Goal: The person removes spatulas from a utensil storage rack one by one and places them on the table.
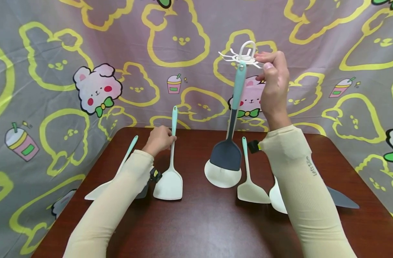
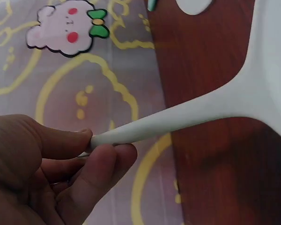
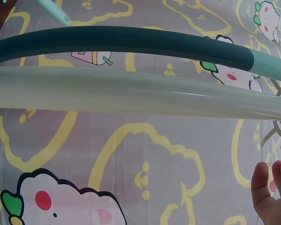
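Observation:
My left hand [image 1: 160, 139] pinches the handle of a white spatula [image 1: 169, 184] between thumb and fingers; the mint handle end sticks up past the hand. In the left wrist view the spatula's white shaft [image 2: 178, 115] runs from the fingertips toward its broad blade. Raised at the right, my right hand [image 1: 274, 84] holds a white hook rack [image 1: 245, 58] by its edge, the rack's loop on top. From it hangs a dark grey spatula [image 1: 226, 154] with a mint handle. A second, white utensil [image 1: 222, 177] hangs behind, mostly covered by the grey blade.
On the brown table [image 1: 196, 229] lie a white utensil [image 1: 101, 190] at the left, a dark grey one [image 1: 142, 194] behind the left forearm, a beige spatula [image 1: 252, 192], a white utensil [image 1: 276, 197] and a grey one [image 1: 343, 199] by the right forearm. A patterned cloth [image 1: 196, 77] hangs behind.

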Tool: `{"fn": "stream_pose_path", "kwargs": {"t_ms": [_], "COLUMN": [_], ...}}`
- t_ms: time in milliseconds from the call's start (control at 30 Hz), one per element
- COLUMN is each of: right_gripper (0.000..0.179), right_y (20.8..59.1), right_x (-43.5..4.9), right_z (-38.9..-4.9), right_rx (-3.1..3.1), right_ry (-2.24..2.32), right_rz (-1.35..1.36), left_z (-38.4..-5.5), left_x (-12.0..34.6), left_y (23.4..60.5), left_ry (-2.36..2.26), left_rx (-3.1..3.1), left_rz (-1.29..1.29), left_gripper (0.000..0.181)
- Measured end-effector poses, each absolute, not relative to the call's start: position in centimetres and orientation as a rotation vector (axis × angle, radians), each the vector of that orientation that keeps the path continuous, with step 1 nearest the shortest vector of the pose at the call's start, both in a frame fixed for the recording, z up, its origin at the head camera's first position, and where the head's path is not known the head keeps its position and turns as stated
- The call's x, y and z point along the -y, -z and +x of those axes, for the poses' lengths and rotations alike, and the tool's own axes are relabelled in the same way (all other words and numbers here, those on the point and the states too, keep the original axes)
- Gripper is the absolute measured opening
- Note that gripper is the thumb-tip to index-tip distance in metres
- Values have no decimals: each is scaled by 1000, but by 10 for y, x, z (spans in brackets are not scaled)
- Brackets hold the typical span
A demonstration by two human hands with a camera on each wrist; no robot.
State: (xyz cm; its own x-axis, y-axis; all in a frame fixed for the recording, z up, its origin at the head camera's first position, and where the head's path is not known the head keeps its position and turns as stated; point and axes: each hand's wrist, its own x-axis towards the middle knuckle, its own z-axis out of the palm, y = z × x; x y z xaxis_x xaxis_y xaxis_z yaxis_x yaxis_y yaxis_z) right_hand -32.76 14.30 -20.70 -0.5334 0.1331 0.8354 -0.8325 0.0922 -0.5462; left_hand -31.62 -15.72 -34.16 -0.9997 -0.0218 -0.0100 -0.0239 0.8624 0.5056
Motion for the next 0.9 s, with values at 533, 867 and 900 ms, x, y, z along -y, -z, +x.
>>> {"fn": "stream_pose_path", "kwargs": {"t_ms": [533,867,900], "right_gripper": [34,35,36], "right_y": [207,207,207], "right_x": [-144,-143,-143], "right_z": [-328,-329,-329], "right_rx": [1589,1606,1605], "right_ry": [-1553,-1545,-1545], "right_rz": [716,713,712], "left_z": [-333,-336,-336], "left_x": [172,172,171], "left_y": [375,395,396], "left_ry": [-654,-689,-682], "left_rx": [-3028,-2990,-2996], "left_rz": [-152,-201,-203], "left_gripper": [29,34,36]}}
